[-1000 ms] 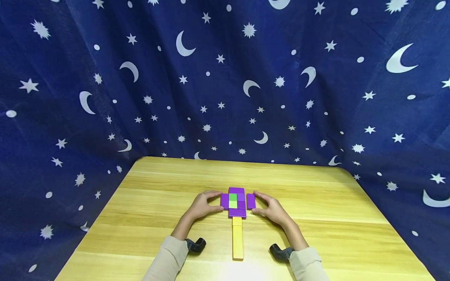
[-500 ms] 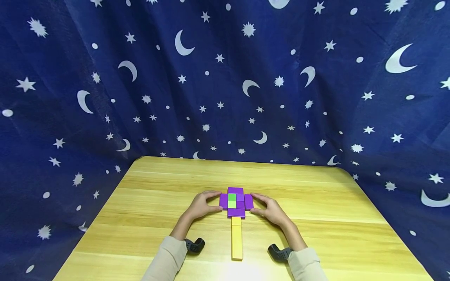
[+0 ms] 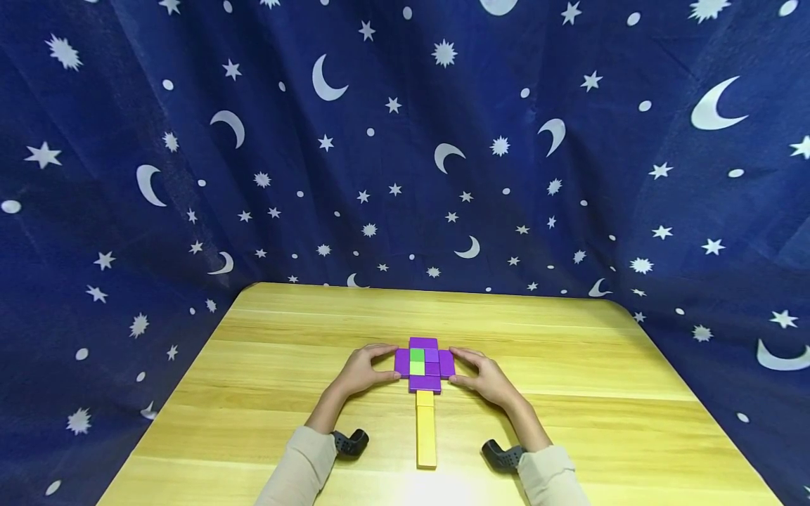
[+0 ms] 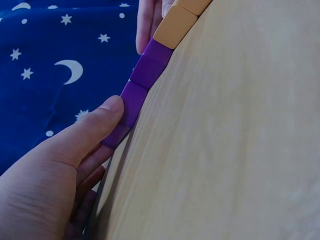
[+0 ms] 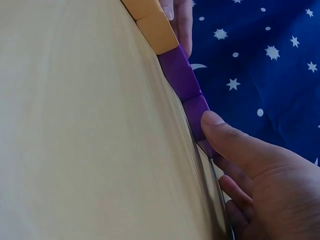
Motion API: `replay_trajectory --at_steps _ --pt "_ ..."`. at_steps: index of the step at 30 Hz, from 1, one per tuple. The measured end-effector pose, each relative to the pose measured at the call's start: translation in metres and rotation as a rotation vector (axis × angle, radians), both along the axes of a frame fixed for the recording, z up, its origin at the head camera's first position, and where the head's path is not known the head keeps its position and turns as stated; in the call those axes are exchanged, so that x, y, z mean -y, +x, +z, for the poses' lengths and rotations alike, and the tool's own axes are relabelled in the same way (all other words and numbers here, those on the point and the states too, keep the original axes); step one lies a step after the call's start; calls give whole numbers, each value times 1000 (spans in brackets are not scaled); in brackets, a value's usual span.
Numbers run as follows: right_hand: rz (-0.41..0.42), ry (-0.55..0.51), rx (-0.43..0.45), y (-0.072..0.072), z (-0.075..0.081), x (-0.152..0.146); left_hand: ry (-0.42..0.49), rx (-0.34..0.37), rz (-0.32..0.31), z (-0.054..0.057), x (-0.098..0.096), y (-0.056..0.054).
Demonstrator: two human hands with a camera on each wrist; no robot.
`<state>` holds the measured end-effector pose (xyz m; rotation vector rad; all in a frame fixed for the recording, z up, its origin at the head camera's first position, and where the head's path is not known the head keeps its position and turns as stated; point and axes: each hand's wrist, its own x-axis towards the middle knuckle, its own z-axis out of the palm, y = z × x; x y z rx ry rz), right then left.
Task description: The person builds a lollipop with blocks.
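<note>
Purple, green and yellow blocks form a flower-like shape flat on the table. My left hand (image 3: 359,370) pinches the ends of the left purple block (image 3: 402,362) between thumb and fingers. In the same way my right hand (image 3: 490,379) holds the right purple block (image 3: 446,364), which touches the middle. Between them sit a green block (image 3: 417,355), a light green block (image 3: 417,367) and small purple squares (image 3: 432,355). One purple block (image 3: 423,343) lies above these and another purple block (image 3: 425,384) below. A long yellow block (image 3: 426,436) runs toward me from a short yellow piece (image 3: 425,398).
The pale wooden table (image 3: 285,316) extends around the blocks on all sides. Behind it hangs a dark blue curtain (image 3: 405,176) with white moons and stars. A black wrist device (image 3: 351,443) is on the left wrist, another black wrist device (image 3: 503,455) on the right.
My right hand has slid the right purple block leftward, closing the gap to the middle blocks. My left hand stays at the left purple block.
</note>
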<state>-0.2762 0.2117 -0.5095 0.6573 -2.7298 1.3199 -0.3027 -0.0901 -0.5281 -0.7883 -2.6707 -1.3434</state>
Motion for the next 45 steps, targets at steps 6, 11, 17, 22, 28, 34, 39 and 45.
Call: replay_trajectory --at_steps 6,11,17,22,28,34,39,45 --pt "-9 -6 33 1 0 2 -2 1 2 0 1 1" --pt "-20 -3 36 0 0 3 -6 -2 4 1 2 1" --pt "-17 -12 27 -2 -1 4 -5 -20 -4 0 3 0" --pt "-27 -9 24 -1 -2 3 -5 -15 -8 1 3 1" --pt "-20 -9 17 -1 -3 3 -5 -8 -10 2 4 1" --pt "-22 -3 37 0 -2 3 -2 6 -12 1 4 0" --pt "-34 -21 33 -1 -2 3 75 34 21 0 5 -4" --pt "-23 -74 33 -7 4 7 219 199 70 10 15 -16"
